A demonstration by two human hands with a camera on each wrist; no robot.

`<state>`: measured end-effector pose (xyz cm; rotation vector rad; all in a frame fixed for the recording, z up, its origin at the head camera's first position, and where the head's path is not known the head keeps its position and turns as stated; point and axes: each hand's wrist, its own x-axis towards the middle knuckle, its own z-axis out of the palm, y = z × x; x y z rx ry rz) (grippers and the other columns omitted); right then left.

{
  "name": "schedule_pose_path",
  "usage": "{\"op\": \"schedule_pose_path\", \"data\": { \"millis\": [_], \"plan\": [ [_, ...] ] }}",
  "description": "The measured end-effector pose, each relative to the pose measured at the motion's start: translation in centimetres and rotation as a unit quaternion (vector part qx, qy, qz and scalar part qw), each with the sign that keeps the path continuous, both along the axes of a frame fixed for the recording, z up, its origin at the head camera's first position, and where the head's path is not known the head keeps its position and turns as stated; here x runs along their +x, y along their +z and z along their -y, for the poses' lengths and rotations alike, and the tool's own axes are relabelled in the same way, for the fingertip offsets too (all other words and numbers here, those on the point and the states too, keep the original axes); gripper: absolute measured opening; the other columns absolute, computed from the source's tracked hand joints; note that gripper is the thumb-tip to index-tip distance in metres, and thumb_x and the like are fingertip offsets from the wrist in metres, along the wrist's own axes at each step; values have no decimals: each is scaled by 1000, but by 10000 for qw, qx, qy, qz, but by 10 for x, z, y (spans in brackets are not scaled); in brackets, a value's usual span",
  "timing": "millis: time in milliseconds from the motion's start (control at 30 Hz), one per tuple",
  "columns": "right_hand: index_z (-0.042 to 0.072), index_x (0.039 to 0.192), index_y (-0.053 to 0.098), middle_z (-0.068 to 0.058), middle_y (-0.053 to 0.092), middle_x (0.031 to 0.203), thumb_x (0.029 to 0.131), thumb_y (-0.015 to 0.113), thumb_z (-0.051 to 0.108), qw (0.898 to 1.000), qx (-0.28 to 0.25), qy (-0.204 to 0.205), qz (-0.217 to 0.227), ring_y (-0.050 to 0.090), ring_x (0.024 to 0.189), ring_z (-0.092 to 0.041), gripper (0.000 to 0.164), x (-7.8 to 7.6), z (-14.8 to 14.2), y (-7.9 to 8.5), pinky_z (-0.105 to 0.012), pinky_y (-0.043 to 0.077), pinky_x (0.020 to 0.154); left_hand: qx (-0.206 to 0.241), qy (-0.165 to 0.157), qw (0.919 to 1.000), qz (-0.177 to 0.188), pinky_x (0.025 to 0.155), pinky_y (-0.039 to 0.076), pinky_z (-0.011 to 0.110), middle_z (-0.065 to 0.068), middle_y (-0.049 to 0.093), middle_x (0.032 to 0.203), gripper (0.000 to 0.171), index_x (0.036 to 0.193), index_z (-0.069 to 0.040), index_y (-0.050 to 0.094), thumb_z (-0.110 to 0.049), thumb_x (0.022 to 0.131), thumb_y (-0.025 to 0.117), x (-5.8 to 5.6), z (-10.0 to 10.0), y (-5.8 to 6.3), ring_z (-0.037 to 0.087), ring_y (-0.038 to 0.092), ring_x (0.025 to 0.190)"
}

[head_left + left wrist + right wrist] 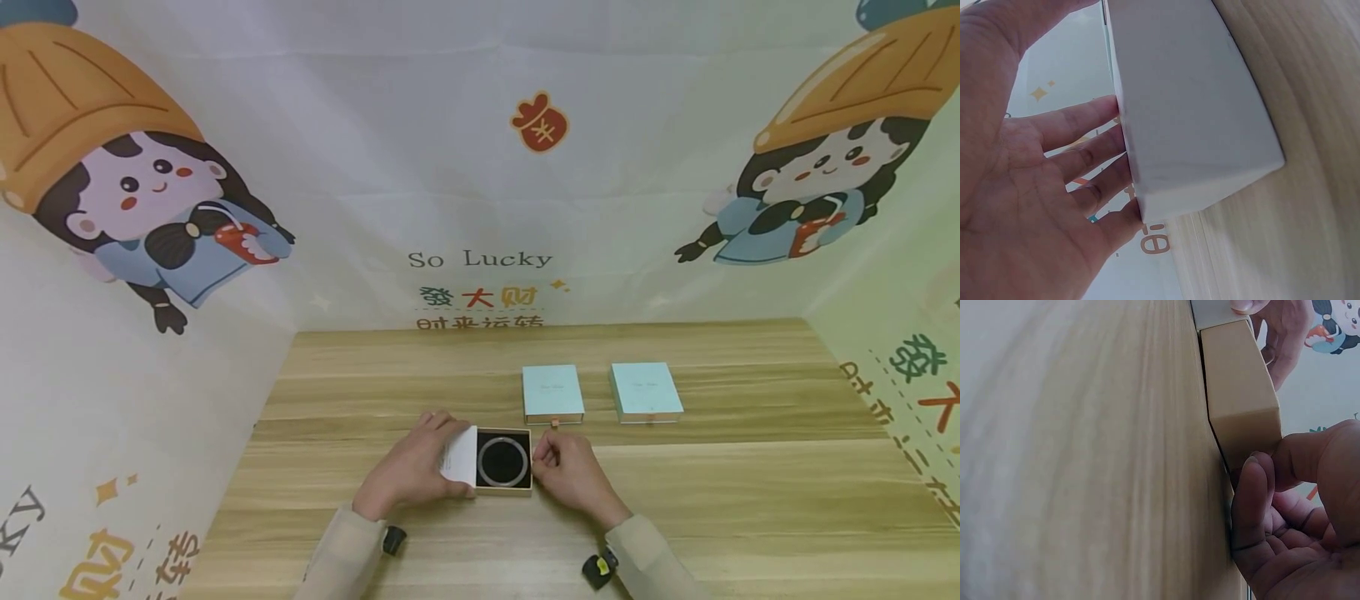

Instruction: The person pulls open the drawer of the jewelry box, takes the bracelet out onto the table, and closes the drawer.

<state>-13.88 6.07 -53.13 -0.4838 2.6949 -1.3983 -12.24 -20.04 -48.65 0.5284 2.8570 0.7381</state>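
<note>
A small drawer-style gift box lies on the table, its tan drawer (504, 492) slid partly out of its white sleeve (462, 457). Inside the drawer, a clear ring-shaped piece, perhaps a bangle (482, 463), sits on a black insert. My left hand (411, 467) grips the sleeve across its width, thumb at the near side and fingers at the far side; the left wrist view shows the sleeve's plain white end (1191, 100). At the drawer's right end, my right hand (573, 472) pinches with thumb and curled fingers (1250, 494), which hide what lies between them.
Two closed light-blue boxes, one behind the right hand (552, 390) and one farther right (647, 388), stand on the wood-grain table (750, 500). The nearer one shows an orange pull tab (555, 423). Printed cloth walls (637, 283) border the table behind and at the sides.
</note>
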Motion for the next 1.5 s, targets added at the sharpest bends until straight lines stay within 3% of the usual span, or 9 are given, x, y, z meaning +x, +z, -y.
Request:
{"op": "schedule_pose_path", "data": {
  "millis": [500, 667, 867, 1033, 1233, 1500],
  "plan": [
    [7, 88, 69, 1, 69, 75, 89, 70, 2, 9990, -340, 216, 201, 59, 65, -1, 5, 5, -7, -1, -19, 52, 61, 60, 115, 9999, 30, 95, 52, 43, 4, 61, 128, 91, 140, -8, 59, -36, 62, 98, -1, 0, 1, 21, 53, 114],
    [11, 97, 73, 4, 70, 82, 89, 66, 2, 9999, -116, 58, 105, 59, 71, -2, 14, 4, -12, 3, -20, 52, 67, -1, 117, 9999, 22, 93, 53, 41, 2, 61, 127, 91, 140, -9, 59, -37, 62, 98, -2, 0, 0, 19, 52, 112],
    [8, 113, 71, -2, 74, 98, 90, 75, 10, 9999, -103, -58, -27, 64, 82, -7, 24, 2, -15, 7, -21, 54, 74, 20, 124, 9999, -23, 93, 53, 42, 2, 61, 126, 91, 139, -8, 59, -36, 61, 98, -2, 1, 0, 19, 52, 112],
    [9, 127, 67, -7, 73, 118, 89, 80, 19, 9994, 112, 242, -222, 67, 98, -17, 42, 1, -16, 15, -32, 57, 87, 44, 73, 9999, -88, 93, 52, 41, 3, 61, 123, 89, 138, -8, 60, -35, 62, 98, -3, 2, 0, 20, 51, 111],
    [13, 138, 62, -5, 64, 135, 88, 80, 30, 9934, 672, 691, -622, 62, 119, -26, 56, 2, -14, 28, -49, 52, 102, 125, 45, 9999, -111, 90, 52, 40, 3, 61, 122, 89, 138, -8, 61, -35, 62, 98, -4, 0, 1, 19, 51, 109],
    [14, 134, 64, -6, 66, 123, 84, 83, 33, 9724, 1442, 1281, -1316, 61, 112, -24, 56, 6, 4, 45, -47, 54, 96, 187, 47, 9998, -54, 94, 51, 41, 2, 61, 121, 88, 138, -8, 61, -34, 63, 98, -3, -1, -2, 20, 50, 111]
  ]
}}
